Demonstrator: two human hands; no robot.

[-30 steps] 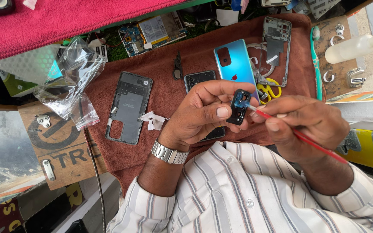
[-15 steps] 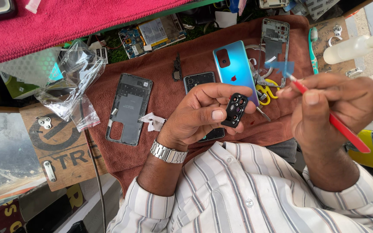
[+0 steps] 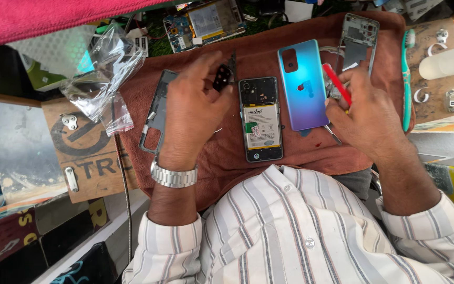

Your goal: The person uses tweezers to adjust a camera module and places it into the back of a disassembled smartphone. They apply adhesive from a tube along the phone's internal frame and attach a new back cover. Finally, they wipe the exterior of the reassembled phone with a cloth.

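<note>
Both hands hover palm-down, apart: left hand (image 3: 195, 108) pinches a black camera piece (image 3: 222, 78) left of the open phone (image 3: 260, 119); right hand (image 3: 366, 113) grips a red tool (image 3: 336, 84).

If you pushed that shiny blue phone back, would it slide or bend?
The blue back cover looks glossy, so it may be slippery in fingers, though the brown cloth under it would probably slow sliding. It looks thin and light, likely flexing a little. Lying flat, it shouldn't roll.
</note>
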